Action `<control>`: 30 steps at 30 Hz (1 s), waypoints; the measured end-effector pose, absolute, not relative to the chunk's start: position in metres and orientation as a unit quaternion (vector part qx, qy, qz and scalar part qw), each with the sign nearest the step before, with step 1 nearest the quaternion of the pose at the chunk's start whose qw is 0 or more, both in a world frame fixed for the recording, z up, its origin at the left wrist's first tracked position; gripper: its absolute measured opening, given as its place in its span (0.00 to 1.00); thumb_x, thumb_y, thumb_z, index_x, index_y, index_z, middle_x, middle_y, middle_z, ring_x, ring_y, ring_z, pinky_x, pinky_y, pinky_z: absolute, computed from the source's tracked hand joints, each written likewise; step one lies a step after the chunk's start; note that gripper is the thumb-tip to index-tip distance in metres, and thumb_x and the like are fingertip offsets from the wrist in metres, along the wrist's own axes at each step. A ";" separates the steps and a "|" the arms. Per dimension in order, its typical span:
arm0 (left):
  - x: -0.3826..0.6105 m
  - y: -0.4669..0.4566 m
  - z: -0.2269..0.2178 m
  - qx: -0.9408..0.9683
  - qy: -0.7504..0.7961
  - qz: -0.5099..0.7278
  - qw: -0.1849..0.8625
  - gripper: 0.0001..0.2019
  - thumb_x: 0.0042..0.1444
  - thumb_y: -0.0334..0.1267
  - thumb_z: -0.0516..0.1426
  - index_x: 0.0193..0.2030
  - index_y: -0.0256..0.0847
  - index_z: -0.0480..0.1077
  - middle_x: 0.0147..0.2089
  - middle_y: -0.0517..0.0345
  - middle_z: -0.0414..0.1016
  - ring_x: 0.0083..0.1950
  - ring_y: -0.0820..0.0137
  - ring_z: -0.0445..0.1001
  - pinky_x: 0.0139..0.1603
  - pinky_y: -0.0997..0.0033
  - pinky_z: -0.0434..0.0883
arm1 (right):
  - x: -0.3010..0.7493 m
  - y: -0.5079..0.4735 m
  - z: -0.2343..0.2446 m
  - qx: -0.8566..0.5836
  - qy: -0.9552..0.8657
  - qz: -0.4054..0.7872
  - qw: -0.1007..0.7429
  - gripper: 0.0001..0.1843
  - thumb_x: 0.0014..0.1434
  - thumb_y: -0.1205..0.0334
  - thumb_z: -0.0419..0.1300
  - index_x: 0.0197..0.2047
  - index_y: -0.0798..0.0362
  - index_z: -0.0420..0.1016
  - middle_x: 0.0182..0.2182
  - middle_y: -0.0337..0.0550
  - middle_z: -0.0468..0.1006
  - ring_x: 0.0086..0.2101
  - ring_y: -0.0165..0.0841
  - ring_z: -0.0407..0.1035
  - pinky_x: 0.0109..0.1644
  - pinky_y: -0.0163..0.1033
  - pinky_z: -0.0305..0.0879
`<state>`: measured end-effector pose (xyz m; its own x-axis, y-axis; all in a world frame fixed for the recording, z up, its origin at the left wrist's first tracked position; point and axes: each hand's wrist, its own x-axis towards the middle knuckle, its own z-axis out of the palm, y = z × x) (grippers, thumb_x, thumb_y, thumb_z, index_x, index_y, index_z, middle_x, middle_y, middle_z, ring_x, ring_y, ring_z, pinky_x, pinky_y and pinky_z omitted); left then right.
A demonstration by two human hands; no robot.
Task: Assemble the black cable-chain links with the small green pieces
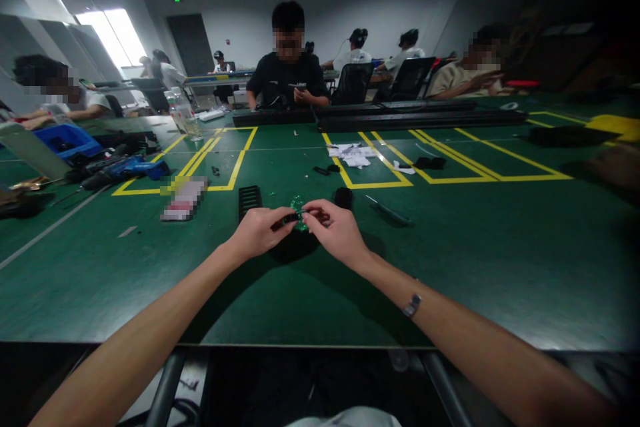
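Over the table's near middle, my left hand [257, 232] is closed, thumb and finger pinching a small black part [290, 218]. Close against its right end, my right hand [340, 230] is pinched shut too; what lies between those fingertips is too small to make out. Small shiny green pieces [299, 203] lie just behind and below the fingertips. A black slotted piece [249, 197] rests beyond my left hand. Behind my right hand sits a small black block [343, 197], and a thin-tipped hand tool [393, 212] lies farther right.
The green table [350, 307] carries yellow tape outlines. White paper scraps [354, 153], a blurred packet [185, 200] and long black bars [420, 117] lie on it. A blue bin [63, 140] and a power drill [125, 170] are left. A person [287, 77] sits opposite.
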<state>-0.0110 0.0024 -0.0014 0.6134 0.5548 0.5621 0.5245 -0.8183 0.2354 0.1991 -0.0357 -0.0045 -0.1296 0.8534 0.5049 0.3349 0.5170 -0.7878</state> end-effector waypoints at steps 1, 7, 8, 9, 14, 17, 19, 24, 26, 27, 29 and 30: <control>-0.011 0.002 -0.001 0.898 0.301 0.321 0.023 0.13 0.65 0.42 0.56 0.51 0.39 0.73 0.32 0.56 0.77 0.29 0.73 0.73 0.32 0.75 0.65 | 0.199 -0.036 -0.004 -0.420 -0.706 0.252 0.511 0.08 0.65 0.61 0.60 0.46 0.52 0.76 0.35 0.43 0.79 0.34 0.34 0.75 0.36 0.37 0.72; -0.011 0.003 -0.001 0.900 0.296 0.318 0.022 0.12 0.64 0.39 0.56 0.51 0.39 0.73 0.32 0.56 0.77 0.28 0.74 0.73 0.32 0.75 0.66 | 0.199 -0.037 -0.001 -0.424 -0.708 0.237 0.512 0.10 0.64 0.60 0.61 0.47 0.52 0.75 0.37 0.44 0.79 0.35 0.35 0.75 0.34 0.36 0.70; -0.011 0.003 -0.001 0.901 0.295 0.317 0.022 0.12 0.64 0.39 0.56 0.51 0.39 0.73 0.32 0.56 0.77 0.28 0.74 0.73 0.32 0.75 0.66 | 0.199 -0.037 -0.001 -0.426 -0.710 0.233 0.510 0.10 0.64 0.59 0.61 0.47 0.52 0.75 0.36 0.44 0.79 0.34 0.35 0.74 0.33 0.36 0.69; -0.011 0.003 -0.001 0.901 0.295 0.317 0.022 0.12 0.64 0.39 0.55 0.51 0.39 0.73 0.32 0.56 0.77 0.28 0.74 0.73 0.32 0.75 0.65 | 0.199 -0.037 -0.001 -0.428 -0.712 0.229 0.508 0.09 0.64 0.58 0.61 0.46 0.52 0.75 0.36 0.44 0.79 0.34 0.35 0.74 0.33 0.36 0.69; -0.011 0.003 -0.001 0.901 0.292 0.320 0.023 0.12 0.65 0.42 0.55 0.50 0.39 0.73 0.32 0.56 0.77 0.28 0.74 0.72 0.31 0.76 0.64 | 0.199 -0.037 -0.003 -0.423 -0.712 0.239 0.507 0.08 0.65 0.59 0.59 0.46 0.52 0.75 0.35 0.43 0.78 0.34 0.34 0.74 0.35 0.37 0.70; -0.011 0.003 -0.001 0.901 0.295 0.317 0.022 0.13 0.65 0.43 0.56 0.51 0.39 0.73 0.32 0.55 0.77 0.28 0.74 0.72 0.31 0.76 0.64 | 0.198 -0.036 -0.004 -0.416 -0.707 0.258 0.511 0.09 0.66 0.60 0.59 0.48 0.52 0.74 0.36 0.44 0.78 0.33 0.34 0.73 0.36 0.37 0.71; -0.011 0.003 -0.001 0.901 0.294 0.319 0.020 0.13 0.65 0.42 0.55 0.51 0.39 0.73 0.32 0.55 0.78 0.28 0.74 0.72 0.31 0.76 0.64 | 0.198 -0.036 -0.005 -0.413 -0.702 0.270 0.514 0.11 0.66 0.60 0.59 0.51 0.51 0.73 0.36 0.44 0.77 0.33 0.33 0.73 0.35 0.36 0.71; -0.011 0.003 -0.002 0.899 0.295 0.323 0.019 0.13 0.66 0.42 0.55 0.52 0.39 0.73 0.33 0.55 0.78 0.28 0.74 0.73 0.32 0.76 0.66 | 0.198 -0.036 -0.005 -0.412 -0.692 0.279 0.522 0.14 0.65 0.59 0.59 0.53 0.52 0.72 0.36 0.44 0.77 0.32 0.33 0.73 0.34 0.36 0.71; -0.011 0.004 -0.002 0.899 0.292 0.327 0.020 0.13 0.66 0.42 0.55 0.52 0.39 0.73 0.34 0.55 0.78 0.29 0.74 0.73 0.32 0.75 0.66 | 0.198 -0.036 -0.005 -0.412 -0.696 0.279 0.518 0.13 0.66 0.59 0.59 0.52 0.52 0.73 0.36 0.44 0.77 0.33 0.34 0.73 0.35 0.37 0.72; -0.011 0.004 -0.003 0.898 0.291 0.329 0.021 0.13 0.66 0.42 0.55 0.52 0.39 0.73 0.34 0.54 0.78 0.29 0.74 0.74 0.32 0.75 0.67 | 0.198 -0.036 -0.004 -0.412 -0.698 0.279 0.515 0.12 0.66 0.59 0.59 0.51 0.52 0.73 0.36 0.44 0.77 0.33 0.34 0.73 0.35 0.37 0.72; -0.011 0.004 -0.003 0.897 0.294 0.329 0.021 0.14 0.66 0.42 0.55 0.53 0.39 0.73 0.34 0.54 0.78 0.29 0.74 0.74 0.32 0.75 0.66 | 0.198 -0.037 -0.004 -0.412 -0.702 0.276 0.511 0.11 0.66 0.59 0.59 0.50 0.51 0.74 0.36 0.44 0.77 0.34 0.35 0.73 0.35 0.38 0.72; -0.012 0.004 -0.003 0.897 0.296 0.328 0.021 0.14 0.66 0.42 0.55 0.53 0.39 0.73 0.34 0.55 0.78 0.29 0.74 0.74 0.32 0.75 0.66 | 0.198 -0.037 -0.004 -0.413 -0.703 0.275 0.509 0.11 0.66 0.60 0.59 0.50 0.51 0.74 0.35 0.44 0.77 0.33 0.34 0.73 0.35 0.37 0.72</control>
